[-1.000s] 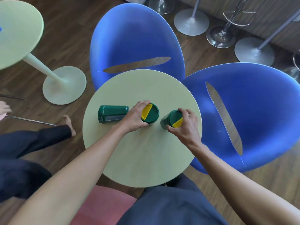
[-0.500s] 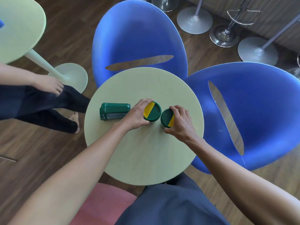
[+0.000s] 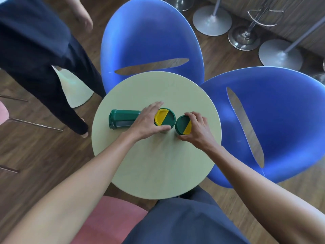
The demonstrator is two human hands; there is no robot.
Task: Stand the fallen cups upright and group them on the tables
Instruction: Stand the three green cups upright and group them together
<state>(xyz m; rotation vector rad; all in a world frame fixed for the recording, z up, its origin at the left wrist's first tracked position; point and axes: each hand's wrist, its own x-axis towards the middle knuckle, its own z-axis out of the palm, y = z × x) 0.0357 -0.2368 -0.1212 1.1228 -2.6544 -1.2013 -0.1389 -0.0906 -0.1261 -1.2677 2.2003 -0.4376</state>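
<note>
At the centre of the frame, on the round pale-green surface (image 3: pixel 158 164), two dark green plastic cups with half-yellow, half-green lids now stand upright and almost touching. A second ago the right-hand cup (image 3: pixel 183 124) was well apart from its neighbour and looked tilted; half a second ago it had been drawn in close, and now it sits squarely beside the left-hand upright cup (image 3: pixel 165 117), lid facing up. The right hand (image 3: pixel 195 128) is curled around the right side of that cup, fingers wrapped over the lid rim and thumb low at the front, so it has hold of it. The left hand (image 3: pixel 146 123) cups the other upright one from the left, thumb lying across its near side and fingers spread along the far side, closed loosely around it. A third dark green cup (image 3: pixel 124 121) lies on its side just left of the left hand, its lid end pointing to the left of the frame. That suggests two of the three cups on this surface are righted and grouped, and the fallen one is the likely next job. At upper left, another person in dark trousers (image 3: pixel 44 59) has walked in close to the surface's edge.
</note>
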